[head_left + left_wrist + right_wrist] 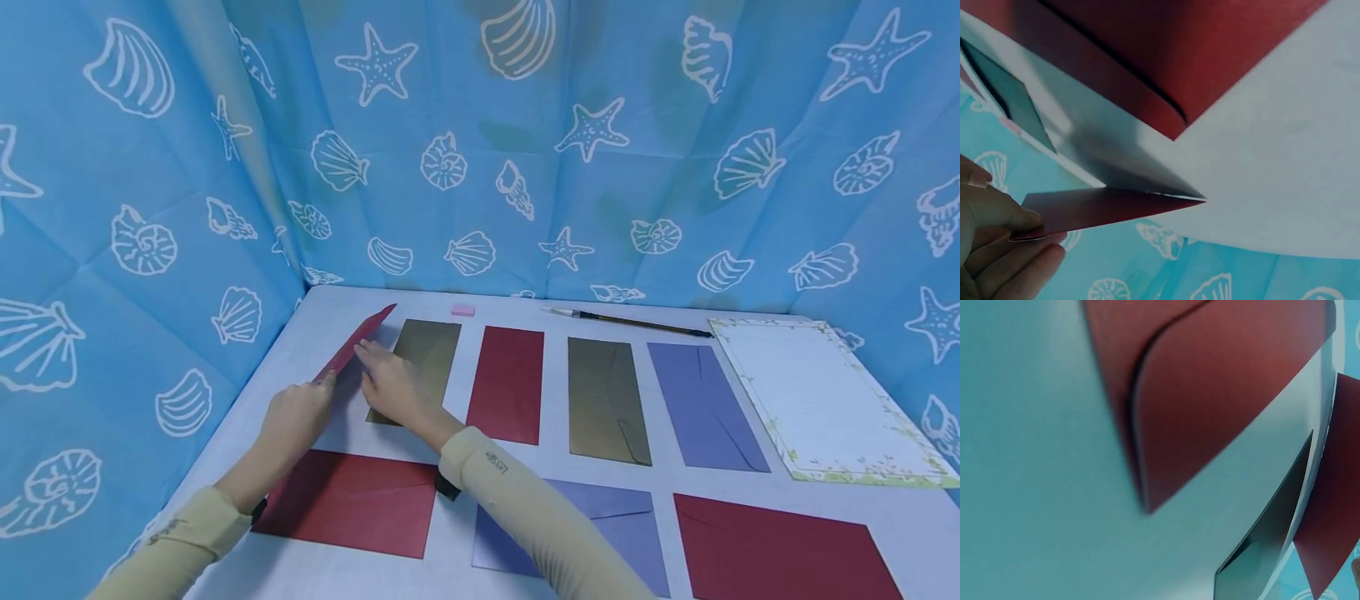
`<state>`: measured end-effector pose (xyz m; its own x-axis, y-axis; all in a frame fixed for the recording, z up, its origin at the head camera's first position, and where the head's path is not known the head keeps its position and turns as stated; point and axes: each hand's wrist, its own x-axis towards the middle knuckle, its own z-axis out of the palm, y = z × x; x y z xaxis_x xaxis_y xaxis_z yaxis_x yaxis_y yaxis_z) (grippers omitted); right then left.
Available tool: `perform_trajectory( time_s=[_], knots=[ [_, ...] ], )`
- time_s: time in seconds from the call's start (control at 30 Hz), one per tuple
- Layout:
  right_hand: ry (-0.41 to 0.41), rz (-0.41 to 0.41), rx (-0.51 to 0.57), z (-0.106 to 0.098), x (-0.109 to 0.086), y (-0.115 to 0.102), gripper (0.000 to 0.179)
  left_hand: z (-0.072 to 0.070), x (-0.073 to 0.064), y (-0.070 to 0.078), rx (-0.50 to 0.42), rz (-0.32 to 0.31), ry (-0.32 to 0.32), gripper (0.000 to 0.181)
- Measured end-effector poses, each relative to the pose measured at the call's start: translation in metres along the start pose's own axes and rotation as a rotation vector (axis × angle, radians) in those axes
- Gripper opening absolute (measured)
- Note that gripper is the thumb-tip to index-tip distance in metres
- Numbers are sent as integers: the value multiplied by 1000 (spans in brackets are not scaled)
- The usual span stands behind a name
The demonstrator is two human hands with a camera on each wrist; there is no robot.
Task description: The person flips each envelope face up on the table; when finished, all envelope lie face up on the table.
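A red envelope point(352, 337) is held up at a slant over the far left of the table. My left hand point(297, 412) pinches it at its near end. In the left wrist view the thumb lies on one side of this red envelope point(1094, 209) and the fingers on the other. My right hand point(395, 385) reaches across beside it, its loosely extended fingertips right at the envelope's face. Below the arms another red envelope point(356, 508) lies flat, and a bronze envelope point(431, 354) lies just behind the right hand.
More envelopes lie apart on the white table: red point(506, 383), bronze point(609, 400), purple point(707, 406), purple point(630, 517) and red point(787, 546). A bordered sheet of paper point(832, 400) lies right, a brush point(630, 319) and pink eraser point(462, 310) behind. Blue curtains point(420, 208) enclose the table.
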<state>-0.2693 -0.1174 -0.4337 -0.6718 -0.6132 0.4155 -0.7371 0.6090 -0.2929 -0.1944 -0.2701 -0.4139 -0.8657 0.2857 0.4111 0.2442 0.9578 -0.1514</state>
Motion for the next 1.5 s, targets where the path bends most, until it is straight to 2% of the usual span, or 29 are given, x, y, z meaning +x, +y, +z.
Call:
perform_trajectory(
  time_s=[0.2,0.33,0.53,0.6,0.77,0.97,1.2,1.4,1.5],
  knots=[
    [-186,-42,-45,0,2,-7,49,4,-3,0,35,22,4,26],
    [-251,-51,-26,4,3,-8,49,8,-4,0,37,22,4,25],
    [-308,-69,-8,9,5,-8,47,12,-7,0,43,11,-63,32],
    [-339,-73,-15,10,6,-9,47,13,-8,1,40,10,-88,39],
    [-410,-63,-45,12,6,-9,46,18,-10,4,38,10,-143,43],
    [-468,-36,-69,15,5,-9,45,24,-12,6,50,20,-178,42],
    [-493,-22,-103,18,5,-9,46,26,-11,6,17,-13,-221,28],
    [-508,-12,-107,18,6,-12,46,27,-11,4,-29,-46,-261,35],
    [-520,-12,-114,18,6,-12,47,28,-12,0,-98,-73,-267,37]
  ],
)
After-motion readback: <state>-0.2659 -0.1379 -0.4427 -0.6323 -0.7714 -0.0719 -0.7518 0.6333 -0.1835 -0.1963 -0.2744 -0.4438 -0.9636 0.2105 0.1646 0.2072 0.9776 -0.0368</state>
